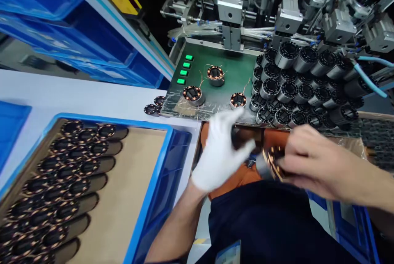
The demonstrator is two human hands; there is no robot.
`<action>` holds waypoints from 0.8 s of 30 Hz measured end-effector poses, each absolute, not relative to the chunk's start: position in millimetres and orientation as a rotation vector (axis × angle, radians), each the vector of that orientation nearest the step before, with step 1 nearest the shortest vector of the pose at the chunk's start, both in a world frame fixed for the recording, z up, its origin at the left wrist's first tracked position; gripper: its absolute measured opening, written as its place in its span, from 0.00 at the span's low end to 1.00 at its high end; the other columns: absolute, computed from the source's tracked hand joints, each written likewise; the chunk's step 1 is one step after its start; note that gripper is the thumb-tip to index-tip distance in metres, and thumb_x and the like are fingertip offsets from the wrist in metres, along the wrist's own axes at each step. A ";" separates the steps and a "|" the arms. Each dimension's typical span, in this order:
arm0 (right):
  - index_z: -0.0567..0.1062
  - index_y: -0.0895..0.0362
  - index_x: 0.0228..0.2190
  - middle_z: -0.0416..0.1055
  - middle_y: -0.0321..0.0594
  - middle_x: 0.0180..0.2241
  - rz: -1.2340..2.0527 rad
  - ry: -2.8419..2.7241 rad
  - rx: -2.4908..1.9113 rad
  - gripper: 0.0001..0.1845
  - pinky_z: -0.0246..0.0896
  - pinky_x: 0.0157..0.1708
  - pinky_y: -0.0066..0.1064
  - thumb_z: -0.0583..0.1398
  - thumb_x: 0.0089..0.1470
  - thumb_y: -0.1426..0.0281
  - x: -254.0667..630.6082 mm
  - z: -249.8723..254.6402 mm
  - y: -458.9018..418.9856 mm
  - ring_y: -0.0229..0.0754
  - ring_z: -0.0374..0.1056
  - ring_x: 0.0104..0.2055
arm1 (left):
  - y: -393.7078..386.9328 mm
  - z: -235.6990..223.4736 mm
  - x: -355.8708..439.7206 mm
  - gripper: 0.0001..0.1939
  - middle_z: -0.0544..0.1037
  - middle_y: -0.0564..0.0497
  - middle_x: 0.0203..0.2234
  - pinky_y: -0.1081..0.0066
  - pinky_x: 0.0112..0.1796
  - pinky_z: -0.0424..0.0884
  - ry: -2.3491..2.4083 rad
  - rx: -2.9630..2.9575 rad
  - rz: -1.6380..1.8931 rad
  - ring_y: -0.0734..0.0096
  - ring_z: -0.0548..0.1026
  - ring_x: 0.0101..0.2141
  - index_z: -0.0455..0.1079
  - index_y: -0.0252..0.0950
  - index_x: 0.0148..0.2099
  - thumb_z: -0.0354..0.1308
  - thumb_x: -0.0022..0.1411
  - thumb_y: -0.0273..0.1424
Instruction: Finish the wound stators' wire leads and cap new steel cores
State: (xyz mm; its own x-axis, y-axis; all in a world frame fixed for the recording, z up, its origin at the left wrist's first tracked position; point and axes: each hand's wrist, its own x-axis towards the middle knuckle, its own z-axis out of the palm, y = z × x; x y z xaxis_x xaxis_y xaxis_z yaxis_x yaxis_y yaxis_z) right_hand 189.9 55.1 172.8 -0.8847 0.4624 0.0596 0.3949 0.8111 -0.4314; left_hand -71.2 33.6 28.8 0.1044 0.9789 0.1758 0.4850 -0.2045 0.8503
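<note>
My right hand [317, 161], bare and blurred, grips a copper-wound motor stator [272, 163] in front of my body. My left hand [218, 149] wears a white glove. Its thumb and fingers are spread apart with nothing between them, just left of the held stator. Past my left fingertips, a wound stator [238, 100] stands at the front of the green machine plate [221, 56]. Two more wound stators, one at the front left [193, 95] and one farther back [215, 76], stand there with loose wire ends sticking up.
Stacked bare stator cores [288, 91] fill the plate's right side. Behind rise metal winding fixtures [230, 7] with air hoses. At left, a blue tray [150, 177] lined with cardboard holds rows of wound stators. Two dark stators [152, 110] sit beside the plate. Blue bins [76, 38] stand beyond.
</note>
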 end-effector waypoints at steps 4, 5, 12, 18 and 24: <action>0.73 0.52 0.41 0.71 0.38 0.41 0.926 -2.944 -0.731 0.08 0.63 0.38 0.37 0.67 0.72 0.74 204.3 143.4 29.7 0.45 0.66 0.41 | -31.9 26.3 -61.8 0.82 0.65 0.31 0.79 0.42 0.71 0.75 0.520 1.287 0.686 0.35 0.78 0.69 0.38 0.47 0.89 0.88 0.47 0.50; 0.75 0.53 0.43 0.72 0.39 0.43 0.934 -2.908 -0.727 0.06 0.67 0.39 0.37 0.67 0.73 0.72 202.3 136.5 29.3 0.46 0.68 0.42 | -37.8 26.0 -54.3 0.83 0.64 0.31 0.79 0.41 0.72 0.73 0.539 1.167 0.688 0.33 0.75 0.71 0.39 0.45 0.88 0.89 0.46 0.49; 0.72 0.65 0.68 0.83 0.54 0.54 0.184 -2.691 -0.693 0.23 0.80 0.49 0.38 0.60 0.76 0.80 195.0 111.3 39.4 0.49 0.80 0.53 | -24.0 46.9 -31.6 0.49 0.83 0.42 0.64 0.58 0.60 0.85 1.066 0.839 0.978 0.49 0.85 0.60 0.69 0.43 0.78 0.83 0.58 0.35; 0.81 0.62 0.52 0.85 0.52 0.47 0.387 -2.562 -0.542 0.09 0.77 0.41 0.37 0.62 0.76 0.78 206.3 110.9 38.4 0.47 0.82 0.44 | -27.7 47.8 -29.5 0.27 0.87 0.49 0.44 0.64 0.46 0.84 1.134 0.935 1.079 0.62 0.86 0.40 0.82 0.40 0.58 0.78 0.57 0.26; 0.69 0.51 0.40 0.77 0.37 0.38 1.516 -1.442 -0.555 0.12 0.73 0.30 0.30 0.57 0.81 0.64 158.0 81.1 -1.8 0.36 0.69 0.27 | -27.1 38.5 1.2 0.25 0.78 0.57 0.34 0.75 0.32 0.74 0.684 0.699 1.380 0.77 0.75 0.28 0.73 0.43 0.47 0.83 0.56 0.40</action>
State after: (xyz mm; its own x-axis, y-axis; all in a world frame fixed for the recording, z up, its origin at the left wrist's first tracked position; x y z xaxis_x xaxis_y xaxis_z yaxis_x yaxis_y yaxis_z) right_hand 158.0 -1.8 81.1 -0.4572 0.8468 0.2719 -0.3137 0.1325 -0.9402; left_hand 1.2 -27.1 38.5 0.0710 0.9972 -0.0231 -0.6228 0.0624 0.7799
